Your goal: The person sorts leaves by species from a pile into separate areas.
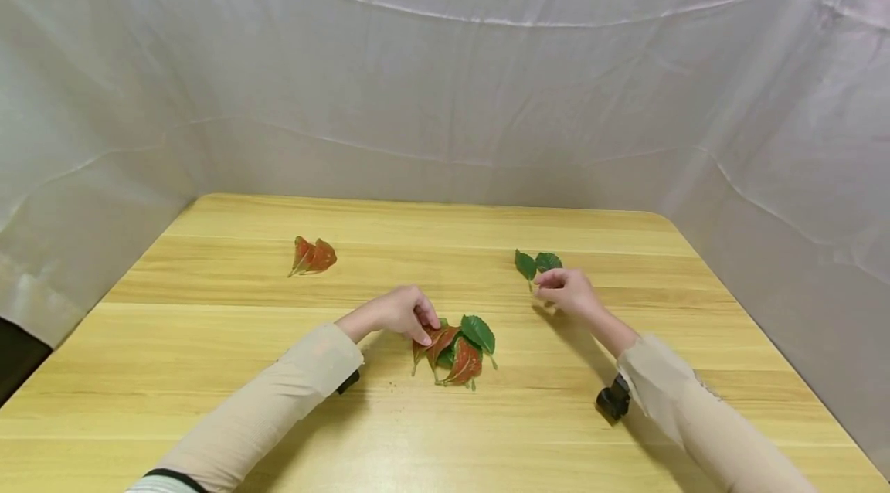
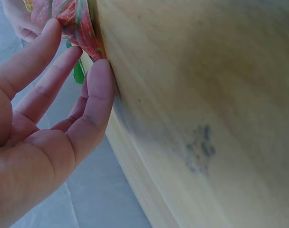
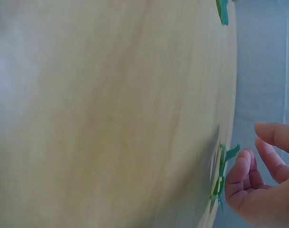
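Observation:
Near the middle of the table, red leaves [image 1: 467, 361] and green leaves [image 1: 478, 333] lie in an overlapping pile. My left hand [image 1: 409, 313] reaches over the pile's left side. In the left wrist view its spread fingertips touch a red leaf [image 2: 79, 26], thumb apart from the fingers. Farther back on the right lie two green leaves [image 1: 525, 265], with my right hand [image 1: 566, 292] just at their near side. The right wrist view shows its thumb and fingers apart, nothing between them, beside a green leaf [image 3: 222, 164].
Two overlapping red leaves [image 1: 316, 255] lie toward the back left of the wooden table [image 1: 208, 354]. Pale curtains [image 1: 445, 91] hang behind and at both sides. A small black wrist camera [image 1: 613, 400] sits under the right forearm.

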### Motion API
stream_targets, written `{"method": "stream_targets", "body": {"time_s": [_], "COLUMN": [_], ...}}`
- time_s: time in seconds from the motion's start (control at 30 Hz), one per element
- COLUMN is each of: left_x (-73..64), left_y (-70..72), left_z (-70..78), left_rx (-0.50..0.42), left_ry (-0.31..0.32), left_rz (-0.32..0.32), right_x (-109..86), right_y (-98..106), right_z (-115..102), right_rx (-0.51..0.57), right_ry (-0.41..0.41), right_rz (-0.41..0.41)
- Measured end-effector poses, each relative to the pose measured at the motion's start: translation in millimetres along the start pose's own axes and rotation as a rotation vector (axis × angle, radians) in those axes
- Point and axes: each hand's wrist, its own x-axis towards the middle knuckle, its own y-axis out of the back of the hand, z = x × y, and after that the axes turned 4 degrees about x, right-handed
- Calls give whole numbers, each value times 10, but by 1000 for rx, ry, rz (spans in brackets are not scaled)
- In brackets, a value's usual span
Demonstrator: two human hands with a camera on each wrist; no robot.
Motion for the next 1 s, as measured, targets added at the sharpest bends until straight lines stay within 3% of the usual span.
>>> {"method": "stream_targets", "body": {"time_s": [0.6,1.0], "left_x": [-20,-23], "left_y": [-1,-4], "left_z": [13,15], "left_rx": [-31,-42], "left_ry": [-15,-5], "left_rz": [-2,-2], "right_x": [-155,-203], "right_y": [-293,-448], "right_z": [-109,-209], "right_rx": [119,99], "right_ry": [10,62], "right_rz": [-237,-355]}}
